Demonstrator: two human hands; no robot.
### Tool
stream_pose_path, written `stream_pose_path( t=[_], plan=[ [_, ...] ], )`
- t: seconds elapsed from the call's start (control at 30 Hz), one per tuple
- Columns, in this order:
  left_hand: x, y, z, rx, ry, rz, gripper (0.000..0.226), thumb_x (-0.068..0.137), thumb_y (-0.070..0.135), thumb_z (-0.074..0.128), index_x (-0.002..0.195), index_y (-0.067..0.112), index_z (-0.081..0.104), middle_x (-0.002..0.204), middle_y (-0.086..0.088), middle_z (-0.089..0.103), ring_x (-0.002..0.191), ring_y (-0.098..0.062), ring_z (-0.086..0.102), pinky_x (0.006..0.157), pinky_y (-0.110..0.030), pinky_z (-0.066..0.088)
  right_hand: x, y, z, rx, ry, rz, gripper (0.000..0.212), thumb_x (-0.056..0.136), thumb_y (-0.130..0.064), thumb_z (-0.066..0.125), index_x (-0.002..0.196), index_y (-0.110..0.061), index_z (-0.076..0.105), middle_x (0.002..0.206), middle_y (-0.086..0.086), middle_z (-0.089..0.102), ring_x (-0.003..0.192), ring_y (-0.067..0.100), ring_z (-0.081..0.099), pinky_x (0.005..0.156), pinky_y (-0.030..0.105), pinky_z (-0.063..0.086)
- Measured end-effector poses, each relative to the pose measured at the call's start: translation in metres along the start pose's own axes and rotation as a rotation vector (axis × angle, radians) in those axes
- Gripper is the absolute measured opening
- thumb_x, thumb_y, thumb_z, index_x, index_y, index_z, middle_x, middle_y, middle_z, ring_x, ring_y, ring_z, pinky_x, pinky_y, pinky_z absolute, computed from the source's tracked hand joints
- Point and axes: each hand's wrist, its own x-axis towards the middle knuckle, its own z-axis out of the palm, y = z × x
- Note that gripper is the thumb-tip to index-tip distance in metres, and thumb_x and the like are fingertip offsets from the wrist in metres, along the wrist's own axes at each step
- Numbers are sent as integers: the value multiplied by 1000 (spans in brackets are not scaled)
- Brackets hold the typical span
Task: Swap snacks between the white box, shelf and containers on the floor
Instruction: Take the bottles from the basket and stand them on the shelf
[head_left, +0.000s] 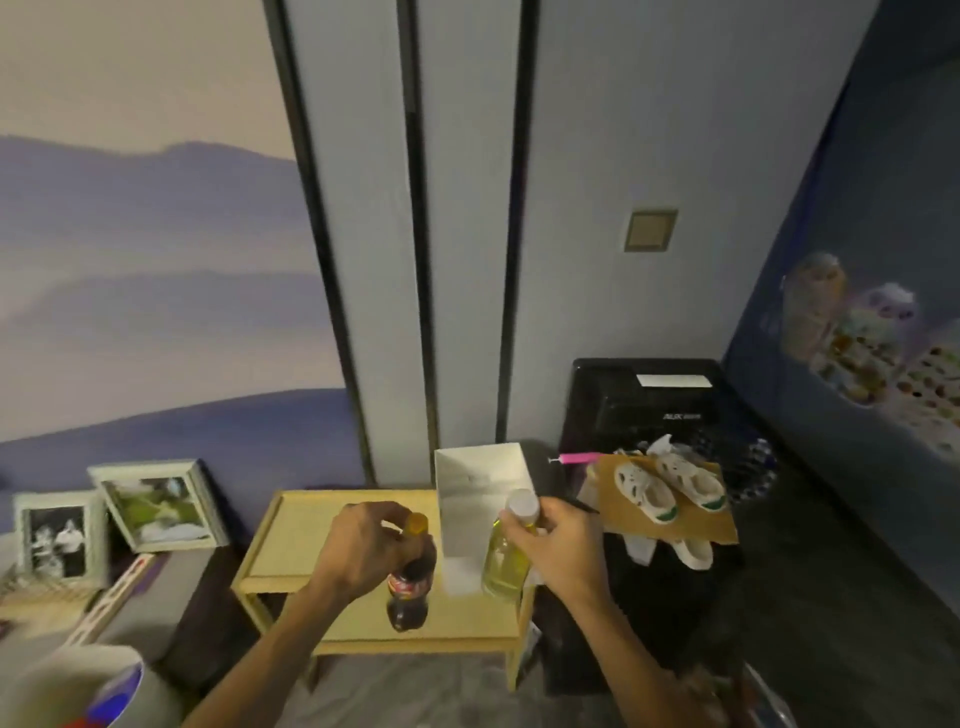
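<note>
My left hand (363, 551) grips the neck of a dark cola bottle (410, 587) with a yellow cap, held upright over the low wooden shelf (291, 530). My right hand (558, 540) grips the neck of a pale yellow drink bottle (504, 564) with a white cap, just in front of the open white box (483, 483). The white box stands on the right end of the shelf, and what I can see of its inside looks bare. Both bottles hang side by side, about a hand's width apart.
Two picture frames (104, 514) lean against the wall at the left. A black appliance (644, 410) stands at the right, with a cardboard sheet (670, 519) carrying white shoes beside it. A round container (78, 686) sits at the bottom left. Snack items (872, 353) lie at the far right.
</note>
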Motion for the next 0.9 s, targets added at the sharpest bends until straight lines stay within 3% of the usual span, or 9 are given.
stream_pose_path(
  t=[0.07, 0.2, 0.33, 0.43, 0.7, 0.83, 0.9],
  plan=[
    [8, -32, -25, -19, 25, -31, 21, 84, 41, 88, 100, 33, 77, 94, 16, 79, 81, 2, 75, 77, -27, 65, 13, -19, 39, 12, -26, -6, 39, 81, -60, 81, 78, -21, 75, 72, -18, 73, 69, 2, 72, 62, 37, 61],
    [32, -90, -66, -56, 78, -75, 19, 83, 42, 89, 94, 34, 76, 91, 18, 78, 81, 0, 76, 74, -32, 67, 36, -50, 109, 45, -104, 10, 25, 83, -46, 88, 78, -24, 76, 73, -18, 74, 71, 2, 72, 65, 30, 62],
    [55, -125, -91, -110, 99, -97, 17, 84, 35, 89, 96, 32, 77, 97, 17, 77, 89, -2, 75, 80, -35, 66, 56, -61, 172, 42, -139, 47, 30, 81, -48, 88, 77, -22, 75, 69, -16, 73, 67, 3, 71, 59, 29, 59],
    [79, -146, -98, -112, 122, -108, 24, 84, 42, 88, 103, 31, 79, 101, 18, 76, 92, -4, 74, 81, -34, 66, 68, -60, 208, 51, -148, 90, 27, 81, -42, 90, 75, -22, 74, 68, -16, 72, 67, 2, 70, 57, 22, 54],
    [171, -172, -84, -112, 119, -176, 23, 82, 42, 90, 100, 30, 81, 94, 18, 78, 89, -8, 75, 80, -32, 66, 129, -12, 272, -18, -171, 163, 25, 79, -41, 92, 80, -22, 76, 69, -18, 71, 67, -2, 67, 54, 10, 45],
    [219, -187, -59, -82, 75, -241, 26, 78, 60, 82, 91, 37, 79, 86, 22, 76, 82, -2, 73, 75, -35, 65, 162, 34, 298, -33, -185, 195, 36, 77, -55, 84, 86, -20, 77, 72, -14, 72, 69, 2, 68, 60, 27, 55],
    [237, -184, -47, -84, 57, -272, 22, 81, 50, 85, 91, 32, 80, 85, 18, 77, 83, -4, 74, 74, -32, 64, 174, 48, 306, -32, -219, 203, 31, 79, -49, 88, 90, -21, 78, 77, -14, 74, 70, -1, 67, 61, 17, 50]
  ],
)
